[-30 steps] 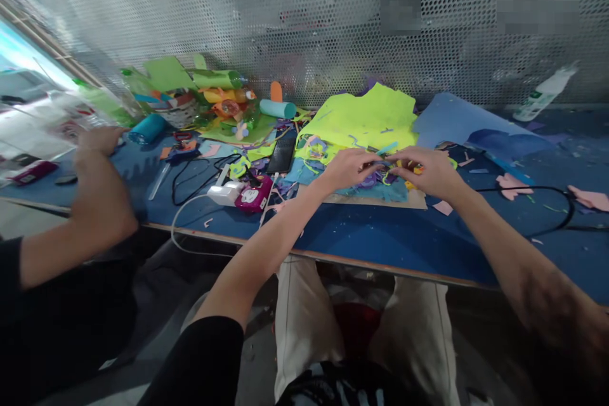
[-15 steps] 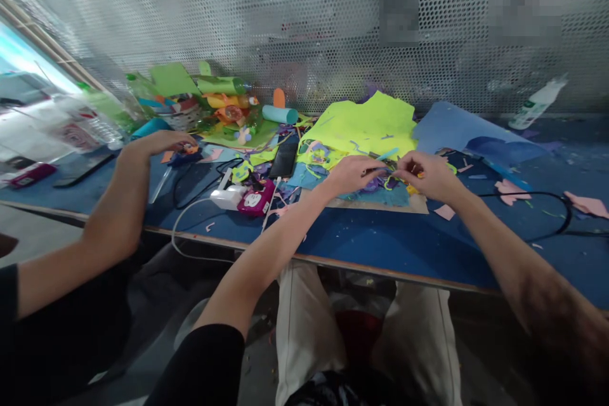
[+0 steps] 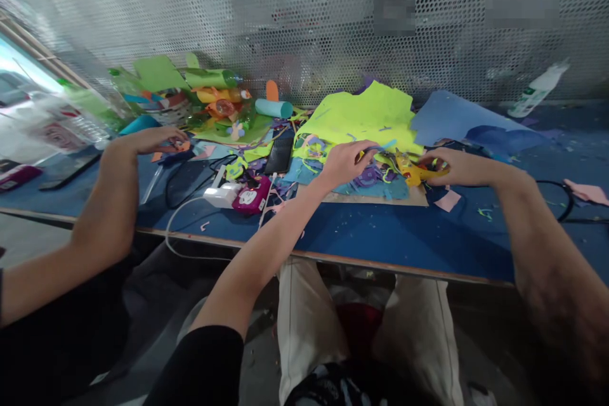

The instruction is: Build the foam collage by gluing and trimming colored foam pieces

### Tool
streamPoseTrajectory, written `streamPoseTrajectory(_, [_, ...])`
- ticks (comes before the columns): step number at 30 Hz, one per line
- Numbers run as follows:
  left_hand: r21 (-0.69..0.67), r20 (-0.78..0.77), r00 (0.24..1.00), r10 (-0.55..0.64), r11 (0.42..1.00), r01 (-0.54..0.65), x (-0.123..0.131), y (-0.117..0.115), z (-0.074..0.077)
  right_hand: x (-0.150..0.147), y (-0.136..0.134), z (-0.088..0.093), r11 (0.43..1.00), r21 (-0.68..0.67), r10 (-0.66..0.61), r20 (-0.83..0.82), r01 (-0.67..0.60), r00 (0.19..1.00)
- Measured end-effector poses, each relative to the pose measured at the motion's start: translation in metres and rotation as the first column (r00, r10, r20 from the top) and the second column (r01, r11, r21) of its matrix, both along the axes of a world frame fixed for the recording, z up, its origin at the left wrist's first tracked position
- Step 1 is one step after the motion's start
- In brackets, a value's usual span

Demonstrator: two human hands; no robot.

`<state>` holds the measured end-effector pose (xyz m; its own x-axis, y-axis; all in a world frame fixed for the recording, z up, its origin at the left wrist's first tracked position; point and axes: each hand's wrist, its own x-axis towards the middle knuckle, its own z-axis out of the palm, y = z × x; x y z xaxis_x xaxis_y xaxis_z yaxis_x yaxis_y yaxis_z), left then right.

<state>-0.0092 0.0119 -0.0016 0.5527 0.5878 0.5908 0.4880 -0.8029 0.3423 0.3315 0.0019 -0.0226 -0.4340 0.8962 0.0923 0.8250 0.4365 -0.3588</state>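
My left hand (image 3: 348, 162) is closed in a pinch over the heap of scraps, with a small purple paper piece (image 3: 372, 148) at its fingertips. A pair of yellow scissors (image 3: 413, 172) points left toward it, and the fingers of my right hand (image 3: 454, 169) are on their handles. Purple paper cutouts (image 3: 365, 179) and thin trimmings lie below the two hands on a blue sheet (image 3: 397, 189). Just behind them spreads a large bright yellow-green sheet (image 3: 359, 113) with ragged edges.
A phone (image 3: 280, 155) and a magenta power adapter (image 3: 252, 195) with a white cable lie left of my forearm. A co-worker's hand (image 3: 162, 138) handles an orange piece farther left. Bottle crafts (image 3: 221, 98) stand behind. A blue sheet (image 3: 454, 119) and white glue bottle (image 3: 537, 90) are right.
My right hand has moved from beside my left fingertips to the right and is now at the yellow scissors, which show more fully. My left hand has shifted slightly left in view.
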Motion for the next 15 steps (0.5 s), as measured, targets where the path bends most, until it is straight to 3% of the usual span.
streamPoseTrajectory(2, [0.011,0.021,1.0,0.015,1.0,-0.015,-0.001,0.0,0.0,-0.006,0.0,-0.006,1.0,-0.024,-0.001,0.029,0.002,1.0])
streamPoseTrajectory(5, [0.03,0.044,0.998,0.043,0.999,-0.045,-0.002,0.001,0.0,-0.011,-0.003,0.0,0.999,-0.03,-0.043,0.052,0.044,0.998])
streamPoseTrajectory(11, [0.018,0.085,0.993,0.085,0.996,-0.087,-0.002,0.005,-0.003,0.029,0.002,0.015,0.966,0.197,-0.194,0.13,0.166,0.972])
streamPoseTrajectory(15, [0.015,0.086,0.992,0.094,0.995,-0.095,-0.002,0.007,-0.006,0.041,0.005,0.008,0.972,0.032,-0.234,0.233,0.233,0.944])
